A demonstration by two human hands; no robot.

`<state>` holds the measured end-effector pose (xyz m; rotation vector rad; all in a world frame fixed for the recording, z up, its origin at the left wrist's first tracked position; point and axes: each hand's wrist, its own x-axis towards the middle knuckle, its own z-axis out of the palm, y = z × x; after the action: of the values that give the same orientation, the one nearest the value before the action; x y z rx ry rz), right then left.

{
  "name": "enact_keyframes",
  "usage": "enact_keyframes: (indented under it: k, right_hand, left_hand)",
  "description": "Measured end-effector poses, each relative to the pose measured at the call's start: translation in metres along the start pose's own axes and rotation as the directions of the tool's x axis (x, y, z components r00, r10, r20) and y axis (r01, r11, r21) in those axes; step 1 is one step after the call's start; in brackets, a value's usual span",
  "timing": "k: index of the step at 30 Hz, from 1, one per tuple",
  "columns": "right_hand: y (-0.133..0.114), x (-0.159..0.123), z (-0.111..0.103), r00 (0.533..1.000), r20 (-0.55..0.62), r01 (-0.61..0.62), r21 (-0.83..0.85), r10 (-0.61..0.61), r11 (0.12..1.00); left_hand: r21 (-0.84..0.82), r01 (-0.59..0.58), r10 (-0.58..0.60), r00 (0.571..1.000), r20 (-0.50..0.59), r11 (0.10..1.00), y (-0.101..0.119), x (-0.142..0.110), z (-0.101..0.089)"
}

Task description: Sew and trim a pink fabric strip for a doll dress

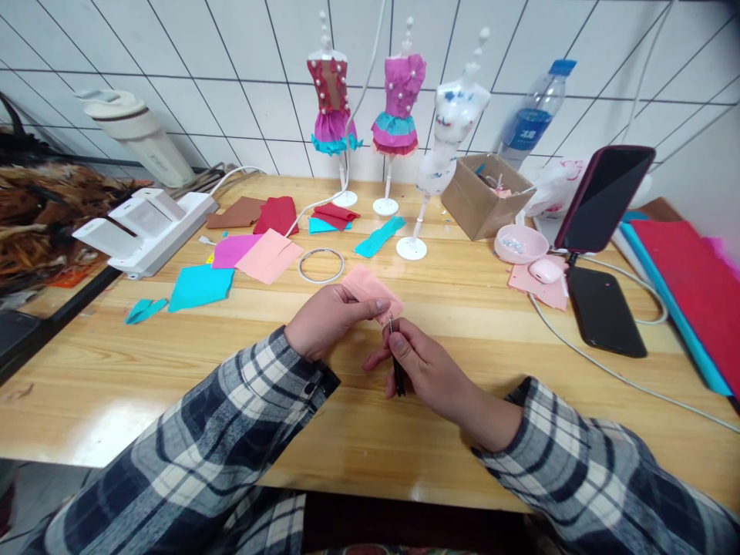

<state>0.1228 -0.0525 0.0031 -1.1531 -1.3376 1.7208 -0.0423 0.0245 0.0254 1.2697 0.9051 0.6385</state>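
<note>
My left hand pinches a piece of peach crepe paper between thumb and fingers, above the table in front of me. My right hand is closed around small black-handled scissors. Their thin metal tips touch or nearly touch the paper's lower right corner, close to my left thumb. Fingers hide most of the scissors, so I cannot tell how far the blades are apart. A silver ring lies just beyond my left hand. Loose peach, purple and turquoise sheets lie to its left.
Two dressed mini mannequins and a bare white one stand at the back. Right of them are a cardboard box, a pink bowl, a propped phone and a black slab. A white charging dock sits left.
</note>
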Motion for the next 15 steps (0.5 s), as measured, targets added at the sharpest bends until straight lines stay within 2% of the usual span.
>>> enact_keyframes:
  k: [5,9,13,15]
  right_hand:
    - [0.001,0.001,0.000,1.000,0.003,0.001,0.013,-0.001,1.000]
    - [0.000,0.002,0.001,1.000,-0.004,-0.011,0.008,0.011,1.000]
    - [-0.004,-0.002,-0.006,0.997,0.066,-0.034,0.000,0.034,0.999]
    - [-0.006,-0.005,-0.014,0.993,0.107,-0.040,-0.046,0.045,0.998]
  left_hand:
    - [-0.010,-0.005,0.005,1.000,0.000,1.000,-0.001,0.000,0.000]
    - [-0.008,-0.001,0.001,0.999,-0.054,1.000,0.000,0.001,0.002]
    - [-0.031,0.009,-0.014,0.989,-0.146,0.999,0.007,0.001,-0.006]
    - [-0.041,0.047,-0.052,0.989,-0.137,0.998,0.011,0.000,-0.013]
